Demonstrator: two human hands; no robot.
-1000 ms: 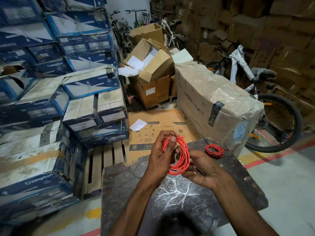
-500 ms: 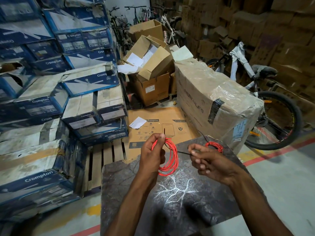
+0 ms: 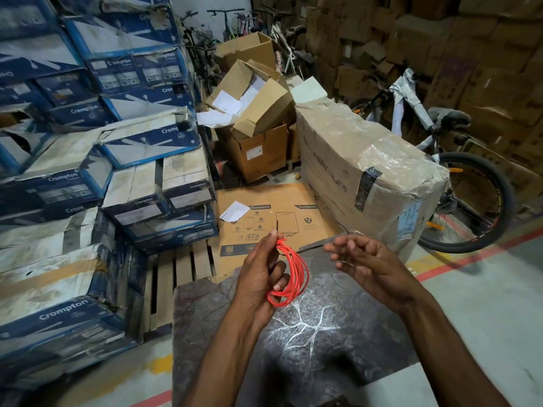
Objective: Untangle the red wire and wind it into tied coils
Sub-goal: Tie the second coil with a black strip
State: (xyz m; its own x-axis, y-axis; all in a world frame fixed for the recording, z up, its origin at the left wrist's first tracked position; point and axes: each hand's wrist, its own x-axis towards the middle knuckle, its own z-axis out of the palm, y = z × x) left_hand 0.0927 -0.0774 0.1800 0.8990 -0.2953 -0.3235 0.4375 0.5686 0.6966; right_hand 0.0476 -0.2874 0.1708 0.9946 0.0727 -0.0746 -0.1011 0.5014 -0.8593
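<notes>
On the far left stand stacks of blue and white cartons [image 3: 97, 160], well apart from the work. Next comes the dark stone slab [image 3: 293, 348] that serves as the bench, and above it the left hand [image 3: 258, 277] is closed on the red wire coil [image 3: 293, 274]: thumb and fingertips pinch the bunched top of the loops, while the rest of the coil hangs free down past the palm, above the slab and not touching it. A thin dark strand pokes up from the pinch point (a tie of some kind, I judge, though it is too fine to be sure).

The coil looks light and springy. Its few loops fan apart below the pinch, so I expect them to spread or slip out of order if the pinch loosens. The plastic jacket probably slides easily on skin, and the wire should bend without harm but will hold a kink if forced. The sensible place to hold it is where the loops are gathered, at the top, leaving the lower arc free; any tie should go round that same gathered neck.

To the right, the right hand [image 3: 373, 265] hovers near the coil but apart from it, its fingers loosely curled and blurred; whether they hold the far end of that dark strand I cannot tell. Behind it sits a large wrapped carton [image 3: 361, 171], with a bicycle [image 3: 458, 183] at the far right.
</notes>
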